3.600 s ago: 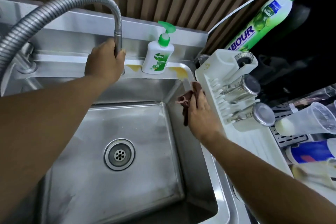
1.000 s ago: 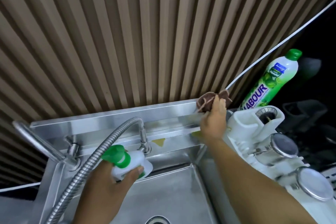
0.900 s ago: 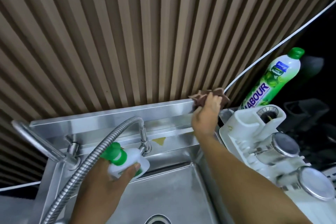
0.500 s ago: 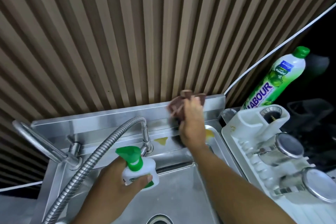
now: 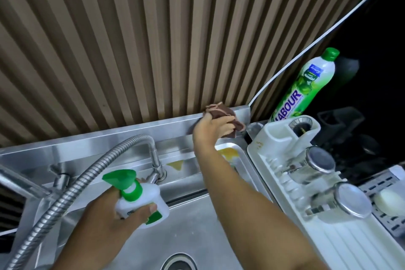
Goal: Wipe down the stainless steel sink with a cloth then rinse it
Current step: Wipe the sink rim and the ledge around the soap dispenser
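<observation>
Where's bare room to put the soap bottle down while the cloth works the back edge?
Bare: the ledge strip between the tap base and the right forearm, though stained yellow; the basin floor above the drain. Crowded: the white rack with steel tumblers.

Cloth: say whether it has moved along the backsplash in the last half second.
Yes. The cloth, held by the right hand, has slid right along the backsplash, closer to its right end, away from the faucet.
</observation>
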